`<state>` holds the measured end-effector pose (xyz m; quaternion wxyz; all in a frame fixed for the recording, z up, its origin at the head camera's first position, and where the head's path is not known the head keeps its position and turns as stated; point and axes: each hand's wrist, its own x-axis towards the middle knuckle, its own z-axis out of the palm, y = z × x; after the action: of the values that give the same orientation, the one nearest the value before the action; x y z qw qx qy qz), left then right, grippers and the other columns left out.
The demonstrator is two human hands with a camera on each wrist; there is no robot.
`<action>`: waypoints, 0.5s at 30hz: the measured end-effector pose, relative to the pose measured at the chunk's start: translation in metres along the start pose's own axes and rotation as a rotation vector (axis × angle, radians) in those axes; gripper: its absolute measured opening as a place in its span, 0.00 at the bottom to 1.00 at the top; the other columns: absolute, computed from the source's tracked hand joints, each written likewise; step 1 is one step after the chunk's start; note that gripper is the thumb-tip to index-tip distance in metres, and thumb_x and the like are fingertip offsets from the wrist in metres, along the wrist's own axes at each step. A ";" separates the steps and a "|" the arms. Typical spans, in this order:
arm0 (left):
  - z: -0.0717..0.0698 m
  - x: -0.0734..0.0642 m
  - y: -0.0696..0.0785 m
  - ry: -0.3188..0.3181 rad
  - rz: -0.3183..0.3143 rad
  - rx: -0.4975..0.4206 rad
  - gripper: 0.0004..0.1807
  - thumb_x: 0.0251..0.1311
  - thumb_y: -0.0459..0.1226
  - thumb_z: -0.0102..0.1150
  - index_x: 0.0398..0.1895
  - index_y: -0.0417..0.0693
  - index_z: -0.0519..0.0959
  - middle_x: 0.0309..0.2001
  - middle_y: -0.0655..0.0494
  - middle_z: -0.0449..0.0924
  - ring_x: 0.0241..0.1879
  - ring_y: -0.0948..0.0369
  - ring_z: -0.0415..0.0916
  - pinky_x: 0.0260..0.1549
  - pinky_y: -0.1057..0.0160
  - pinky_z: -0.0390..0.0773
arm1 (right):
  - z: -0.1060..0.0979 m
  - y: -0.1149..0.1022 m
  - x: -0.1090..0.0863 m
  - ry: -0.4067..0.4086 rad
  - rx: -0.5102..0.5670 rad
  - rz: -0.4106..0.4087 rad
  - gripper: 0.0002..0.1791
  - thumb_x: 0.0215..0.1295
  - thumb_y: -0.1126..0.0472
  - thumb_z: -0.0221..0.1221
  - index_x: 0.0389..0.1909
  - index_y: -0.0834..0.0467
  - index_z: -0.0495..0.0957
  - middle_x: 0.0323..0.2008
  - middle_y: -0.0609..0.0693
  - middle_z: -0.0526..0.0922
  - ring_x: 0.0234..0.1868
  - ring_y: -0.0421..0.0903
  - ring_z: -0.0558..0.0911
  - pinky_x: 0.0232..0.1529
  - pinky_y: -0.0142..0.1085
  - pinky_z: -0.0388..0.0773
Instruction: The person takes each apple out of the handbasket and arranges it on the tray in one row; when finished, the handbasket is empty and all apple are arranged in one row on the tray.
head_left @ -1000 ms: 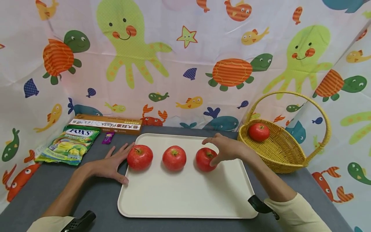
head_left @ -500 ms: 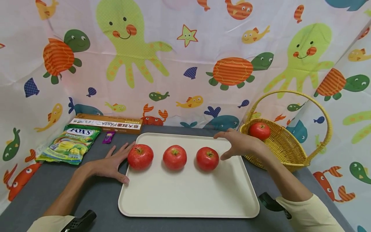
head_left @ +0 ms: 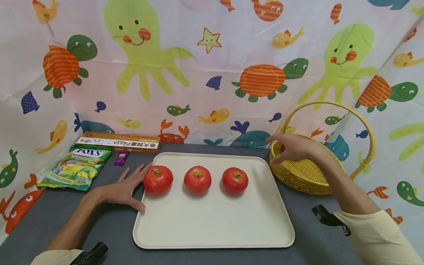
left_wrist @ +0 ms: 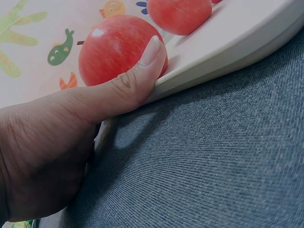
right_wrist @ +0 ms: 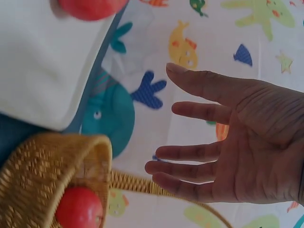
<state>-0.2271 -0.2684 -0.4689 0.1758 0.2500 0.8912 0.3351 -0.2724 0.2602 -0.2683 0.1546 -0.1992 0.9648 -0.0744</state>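
Observation:
Three red apples stand in a row on a white tray [head_left: 212, 224]: a left apple [head_left: 158, 180], a middle apple [head_left: 197, 180] and a right apple [head_left: 235, 181]. My left hand [head_left: 120, 191] rests at the tray's left edge, fingers spread, its thumb on the rim beside the left apple. Over the left side of a yellow wicker basket [head_left: 304, 184] hovers my right hand [head_left: 294, 148], fingers extended and holding nothing. In the right wrist view another apple [right_wrist: 80, 208] lies inside the basket; in the head view that hand mostly hides it.
At the back left lie a pasta box [head_left: 119, 142], a green and yellow snack bag [head_left: 76, 166] and a small purple packet [head_left: 121, 158]. A sea-animal curtain [head_left: 185, 73] hangs behind the grey table [head_left: 308, 228]. The basket's tall handle [head_left: 372, 143] arches upward.
My right hand has left the right apple and moved right and away, over the basket. The apple stays on the tray. My left hand keeps its place at the tray edge.

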 end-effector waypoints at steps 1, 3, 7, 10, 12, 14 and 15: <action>0.000 0.000 0.001 -0.001 -0.006 0.003 0.75 0.42 0.64 0.76 0.87 0.52 0.39 0.85 0.35 0.36 0.82 0.30 0.21 0.71 0.22 0.14 | -0.002 0.004 0.000 0.004 -0.006 0.010 0.41 0.61 0.50 0.74 0.71 0.62 0.72 0.69 0.68 0.76 0.68 0.68 0.75 0.65 0.68 0.76; -0.001 0.000 0.001 0.002 -0.001 0.000 0.75 0.41 0.64 0.76 0.86 0.51 0.39 0.85 0.34 0.36 0.82 0.30 0.22 0.70 0.21 0.15 | -0.007 0.013 0.002 0.007 -0.023 0.033 0.40 0.60 0.50 0.75 0.70 0.62 0.73 0.68 0.68 0.76 0.67 0.68 0.75 0.64 0.69 0.75; 0.001 0.003 -0.003 0.025 0.004 0.020 0.74 0.42 0.63 0.76 0.87 0.55 0.40 0.85 0.36 0.38 0.83 0.32 0.23 0.72 0.22 0.15 | -0.014 0.035 0.008 0.000 -0.048 0.083 0.39 0.60 0.50 0.74 0.67 0.64 0.74 0.66 0.69 0.77 0.65 0.69 0.75 0.64 0.70 0.74; 0.002 0.003 -0.008 0.022 0.010 0.013 0.73 0.43 0.62 0.76 0.87 0.58 0.39 0.85 0.37 0.37 0.83 0.33 0.22 0.71 0.22 0.13 | -0.021 0.051 0.014 -0.030 -0.059 0.119 0.37 0.62 0.49 0.72 0.66 0.66 0.75 0.65 0.71 0.76 0.63 0.69 0.75 0.62 0.68 0.76; 0.002 0.003 -0.009 0.022 0.004 0.019 0.73 0.43 0.63 0.76 0.87 0.59 0.38 0.86 0.38 0.37 0.83 0.33 0.22 0.72 0.23 0.14 | -0.026 0.062 0.018 -0.057 -0.046 0.155 0.37 0.64 0.48 0.71 0.66 0.68 0.74 0.67 0.73 0.73 0.58 0.68 0.77 0.57 0.63 0.81; 0.000 0.002 -0.009 0.019 0.009 0.014 0.73 0.44 0.63 0.76 0.87 0.59 0.38 0.86 0.37 0.36 0.83 0.33 0.21 0.71 0.23 0.13 | -0.032 0.071 0.023 -0.086 -0.020 0.201 0.38 0.66 0.48 0.69 0.67 0.69 0.72 0.69 0.75 0.69 0.54 0.65 0.78 0.50 0.56 0.85; 0.000 0.001 -0.009 0.023 0.008 0.018 0.73 0.43 0.63 0.76 0.87 0.58 0.38 0.86 0.37 0.36 0.83 0.33 0.21 0.71 0.23 0.13 | -0.035 0.075 0.025 -0.098 -0.005 0.233 0.39 0.66 0.47 0.68 0.68 0.69 0.70 0.70 0.76 0.67 0.53 0.65 0.78 0.47 0.53 0.86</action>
<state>-0.2312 -0.2735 -0.4754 0.1620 0.2512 0.8951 0.3309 -0.3327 0.3214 -0.2580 0.2087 -0.0893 0.9729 -0.0438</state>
